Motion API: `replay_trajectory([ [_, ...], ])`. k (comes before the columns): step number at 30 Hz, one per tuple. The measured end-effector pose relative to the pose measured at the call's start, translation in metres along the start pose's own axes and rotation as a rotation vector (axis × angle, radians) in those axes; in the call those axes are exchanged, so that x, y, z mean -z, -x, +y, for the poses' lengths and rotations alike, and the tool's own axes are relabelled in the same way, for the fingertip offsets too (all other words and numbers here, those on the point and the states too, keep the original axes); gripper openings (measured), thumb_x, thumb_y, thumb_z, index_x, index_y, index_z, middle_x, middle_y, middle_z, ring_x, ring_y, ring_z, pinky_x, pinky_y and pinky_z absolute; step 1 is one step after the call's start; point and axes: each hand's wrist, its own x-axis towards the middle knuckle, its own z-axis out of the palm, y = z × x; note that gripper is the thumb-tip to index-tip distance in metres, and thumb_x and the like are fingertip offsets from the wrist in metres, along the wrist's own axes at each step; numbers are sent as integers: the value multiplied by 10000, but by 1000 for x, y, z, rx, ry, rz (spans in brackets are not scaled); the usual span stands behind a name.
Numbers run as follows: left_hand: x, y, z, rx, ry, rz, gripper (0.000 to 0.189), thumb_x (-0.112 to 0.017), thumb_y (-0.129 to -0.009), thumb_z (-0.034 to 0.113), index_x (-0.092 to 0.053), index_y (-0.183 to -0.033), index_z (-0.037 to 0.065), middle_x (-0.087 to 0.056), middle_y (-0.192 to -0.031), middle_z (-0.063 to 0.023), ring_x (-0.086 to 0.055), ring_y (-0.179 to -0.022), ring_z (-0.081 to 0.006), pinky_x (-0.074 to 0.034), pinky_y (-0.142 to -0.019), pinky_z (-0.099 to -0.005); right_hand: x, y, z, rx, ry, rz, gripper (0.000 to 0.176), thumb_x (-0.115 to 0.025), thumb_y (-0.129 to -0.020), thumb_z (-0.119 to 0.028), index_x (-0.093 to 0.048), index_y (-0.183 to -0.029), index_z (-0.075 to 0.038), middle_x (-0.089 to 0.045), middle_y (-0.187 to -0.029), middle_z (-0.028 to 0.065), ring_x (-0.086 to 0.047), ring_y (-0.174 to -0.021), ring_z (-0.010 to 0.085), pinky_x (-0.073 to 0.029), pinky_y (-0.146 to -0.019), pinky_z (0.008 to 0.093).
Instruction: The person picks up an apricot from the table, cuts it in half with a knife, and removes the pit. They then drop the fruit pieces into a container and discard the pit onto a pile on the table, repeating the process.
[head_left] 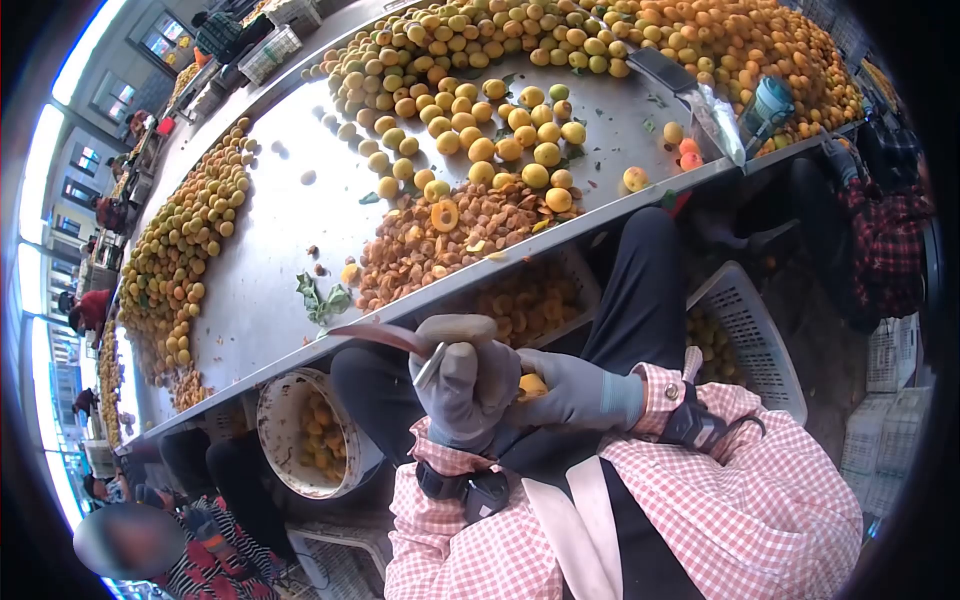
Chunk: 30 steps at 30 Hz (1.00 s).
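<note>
"Grey gloves on both hands: what is in them?"

"My left hand (462, 385) is closed around a thin metal tool (430, 366), with a reddish-brown curved strip (378, 334) reaching out beside it. My right hand (580, 390) cups an orange fruit (533, 386) at the lower middle of the frame, mostly hidden; I can't tell whether it is cut."

"And nearest to them?"

"Just above my gloves, a crate (588, 280) under the table edge holds orange pieces that look opened. At lower left, a stained white bucket (284, 458) is partly filled with more. Right of centre, a white crate (758, 345) has fruit low inside."

"How far along would you say you are?"

"Well in, I'd judge: a broad heap of brown stones (430, 250) sits on the metal table (300, 215), one opened fruit (445, 215) on top. Yet plenty is whole: loose yellow fruit (480, 148) at upper centre, a deep orange bank (770, 50) at upper right, and a long row (185, 250) at left. Far more whole than opened, by my eye."
</note>
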Motion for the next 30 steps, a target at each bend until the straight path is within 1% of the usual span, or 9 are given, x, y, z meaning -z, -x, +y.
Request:
replay_trajectory([
  [2,0,-1,3,-49,-13,21,293,-547,-947,262,-520,-1084,5,-387,-496,2,-316,-375,-81,-288,-393,-247,-2,-9,10,427,495,220,443,-714,-818,-262,-486,-1114,-24,-614,-1018,135,-620,-908,218,-480,-775,338],
  [8,-2,0,1,-125,-93,41,228,-499,-972,260,-511,-1056,48,-341,-487,13,-298,-366,-79,-279,-385,-251,14,-18,24,697,804,196,466,-706,-811,-263,-462,-1123,-18,-621,-944,170,-638,-860,265,-479,-762,346],
  [12,3,-1,-4,-3,35,241,255,-502,-965,312,-544,-1008,65,-353,-477,25,-284,-348,-75,-254,-362,-241,8,-12,14,467,572,182,441,-695,-824,-243,-468,-1124,-14,-619,-970,143,-636,-851,232,-481,-772,334],
  [14,3,1,-6,42,166,283,239,-529,-957,264,-527,-1010,32,-368,-483,6,-298,-357,-80,-252,-370,-237,9,-10,7,60,196,36,435,-687,-833,-230,-469,-1140,-13,-609,-999,122,-621,-887,196,-480,-793,318],
  [15,-1,7,-8,77,79,173,271,-560,-939,278,-538,-992,13,-398,-492,1,-320,-361,-75,-250,-366,-232,10,-11,11,57,191,41,435,-687,-833,-230,-469,-1140,-13,-609,-999,122,-621,-887,196,-480,-793,318],
  [17,-15,9,-1,78,-292,26,349,-632,-894,302,-568,-950,-37,-476,-523,-16,-383,-380,-62,-263,-363,-217,15,-21,24,559,545,-356,376,-624,-881,-194,-473,-1170,-6,-584,-1060,121,-582,-973,155,-467,-833,294],
  [18,-19,10,-1,103,-321,-2,337,-628,-894,292,-578,-943,-38,-483,-527,-16,-390,-385,-61,-271,-368,-212,13,-20,29,87,195,-404,323,-540,-922,-139,-471,-1203,4,-560,-1115,146,-535,-1070,132,-440,-887,279],
  [21,-19,6,0,149,-369,7,326,-621,-898,285,-581,-935,-36,-488,-534,-16,-397,-395,-60,-285,-380,-205,5,-9,4,299,669,-210,412,-647,-868,-124,-501,-1244,-42,-562,-1187,77,-525,-1116,125,-435,-947,276],
  [30,-10,6,-8,59,-33,143,299,-608,-901,267,-568,-919,-28,-504,-559,-24,-413,-419,-63,-311,-396,-215,4,5,19,169,37,25,506,-691,-816,-99,-452,-1256,-29,-549,-1144,83,-507,-1077,159,-412,-940,286],
])
